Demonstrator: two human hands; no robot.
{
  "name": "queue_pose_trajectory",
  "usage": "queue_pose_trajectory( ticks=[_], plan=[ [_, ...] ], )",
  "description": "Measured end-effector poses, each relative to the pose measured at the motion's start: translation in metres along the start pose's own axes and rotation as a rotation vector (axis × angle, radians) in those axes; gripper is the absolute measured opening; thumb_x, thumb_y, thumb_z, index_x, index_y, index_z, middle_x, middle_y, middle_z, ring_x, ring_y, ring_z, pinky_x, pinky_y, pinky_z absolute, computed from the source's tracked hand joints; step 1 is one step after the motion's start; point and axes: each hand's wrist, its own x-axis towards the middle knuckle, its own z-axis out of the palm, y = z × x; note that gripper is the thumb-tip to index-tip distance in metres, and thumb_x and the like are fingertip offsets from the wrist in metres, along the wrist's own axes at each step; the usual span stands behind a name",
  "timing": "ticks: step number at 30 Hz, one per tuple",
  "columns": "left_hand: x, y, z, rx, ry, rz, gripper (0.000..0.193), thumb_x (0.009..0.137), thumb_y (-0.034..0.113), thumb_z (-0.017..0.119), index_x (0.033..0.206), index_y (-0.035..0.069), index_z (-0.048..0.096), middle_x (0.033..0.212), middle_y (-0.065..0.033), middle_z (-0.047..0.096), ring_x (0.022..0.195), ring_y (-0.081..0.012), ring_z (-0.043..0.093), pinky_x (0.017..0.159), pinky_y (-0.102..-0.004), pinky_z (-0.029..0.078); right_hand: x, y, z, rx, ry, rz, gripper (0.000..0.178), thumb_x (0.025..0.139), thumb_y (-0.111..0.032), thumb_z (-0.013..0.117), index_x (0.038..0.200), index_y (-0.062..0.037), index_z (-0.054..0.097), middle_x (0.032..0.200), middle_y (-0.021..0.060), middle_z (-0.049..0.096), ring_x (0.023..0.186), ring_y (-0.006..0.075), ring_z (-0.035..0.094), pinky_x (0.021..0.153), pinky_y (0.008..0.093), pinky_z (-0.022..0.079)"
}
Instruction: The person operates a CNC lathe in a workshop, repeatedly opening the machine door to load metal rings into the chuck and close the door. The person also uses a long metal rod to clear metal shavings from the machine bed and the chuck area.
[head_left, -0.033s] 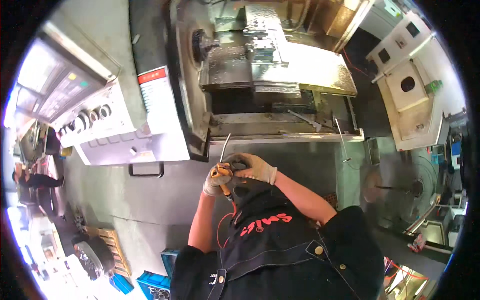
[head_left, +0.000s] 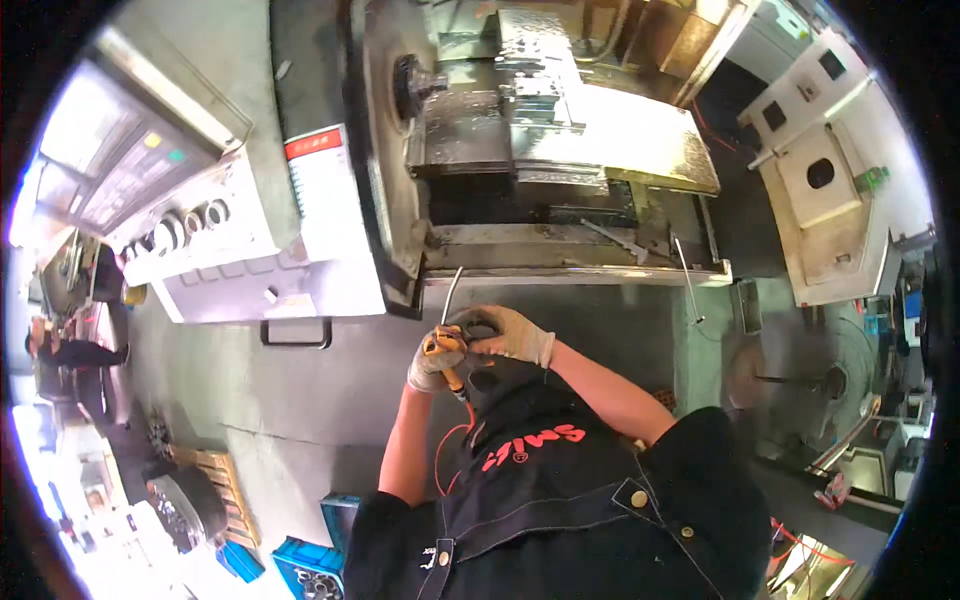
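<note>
My left hand (head_left: 428, 368), in a pale work glove with a soiled palm, is closed around an orange air blow gun (head_left: 455, 380). Its thin metal nozzle (head_left: 453, 292) points up toward the machine, and a red hose (head_left: 440, 450) trails from its lower end. My right hand (head_left: 510, 335), gloved too, is held close against the left with its fingers curled in. Dark grime covers those fingers, and whatever lies between them is too hidden to make out. Both hands are in front of my body, short of the lathe's front sill (head_left: 580, 273).
Ahead stands an open lathe with its chuck (head_left: 408, 87) and wet metal slide (head_left: 545, 60). A caliper-like tool (head_left: 615, 240) and a thin rod (head_left: 688, 280) lie at its front. The control panel (head_left: 200, 240) is left; blue crates (head_left: 300, 562) and a wooden pallet (head_left: 225, 490) sit lower left.
The view has shifted slightly, so the machine appears a little farther right. My hands keep the same pose around the air blow gun.
</note>
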Motion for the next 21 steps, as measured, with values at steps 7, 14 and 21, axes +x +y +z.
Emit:
queue_pose_trajectory(
  ticks=[7, 14, 21],
  plan=[
    [-0.05, -0.019, -0.02, 0.247, 0.365, 0.214, 0.04, 0.069, 0.002, 0.061, 0.107, 0.0, 0.05, 0.089, -0.0046, 0.055, 0.081, -0.0162, 0.056, 0.075, -0.0321, 0.047, 0.026, 0.021, 0.004, 0.076, 0.037, 0.038, 0.044, 0.08, -0.02, 0.058, 0.118, -0.0035, 0.045, 0.107, 0.0085, 0.056, 0.095, 0.017, 0.054, 0.082, 0.0314, 0.045],
    [-0.081, -0.059, -0.025, 0.419, 0.64, 0.309, 0.027, 0.084, 0.015, 0.054, 0.105, 0.001, 0.046, 0.085, -0.0065, 0.054, 0.082, -0.0184, 0.055, 0.074, -0.0331, 0.047, 0.049, 0.022, -0.022, 0.732, -0.028, 0.087, 0.042, 0.087, -0.034, 0.046, 0.117, -0.0033, 0.046, 0.102, 0.0119, 0.058, 0.084, 0.0232, 0.058, 0.07, 0.0339, 0.048],
    [-0.049, -0.069, 0.025, 1.066, 0.754, 0.047, 0.03, 0.076, 0.023, 0.062, 0.099, 0.008, 0.05, 0.078, -0.011, 0.058, 0.074, -0.0228, 0.058, 0.067, -0.0334, 0.045, 0.102, 0.055, -0.063, 0.903, 0.188, 0.078, 0.035, 0.083, -0.025, 0.058, 0.11, -0.0039, 0.049, 0.099, 0.0083, 0.059, 0.082, 0.0202, 0.058, 0.067, 0.0321, 0.05]
  ],
)
